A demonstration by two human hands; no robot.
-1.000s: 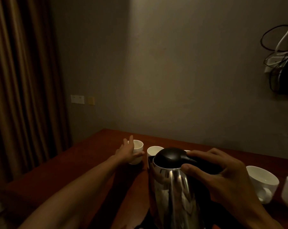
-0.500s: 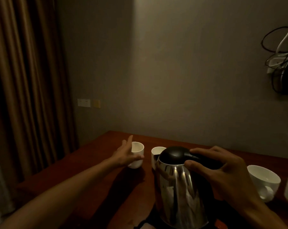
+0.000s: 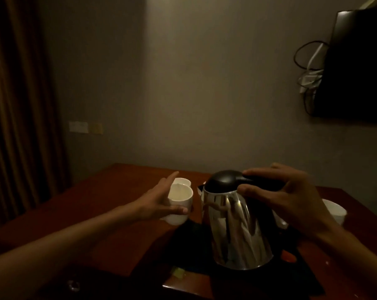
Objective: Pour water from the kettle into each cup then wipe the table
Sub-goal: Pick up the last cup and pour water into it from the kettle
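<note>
Lifted off the table since a second ago, the white cup [image 3: 180,202] now sits in the left hand [image 3: 159,202], thumb across its front and fingers behind, forefinger pointing loose past the rim. It hangs just beside the spout [image 3: 200,189] of the kettle [image 3: 237,230], mouth up. From where I stand it looks empty, though the light is too dim to be sure. The right hand [image 3: 291,202] curls over the black handle [image 3: 261,184], fingers on top and thumb underneath, closed round it.

The kettle stands upright on a dark base [image 3: 189,245] at the near edge of the table [image 3: 109,202]. I'd judge it the heavy piece here: polished steel, slick on the body and possibly hot, so the handle is the only sensible place to hold it. If it is full it will need a firm wrist as it tips. The cup is light, hard, glazed and easily chipped. Held round the wall like that, it could slip or warm up quickly once water goes in.

A second cup [image 3: 183,181] stands just behind the held one, and another cup [image 3: 335,210] stands off to the right, beyond the wrist.
</note>
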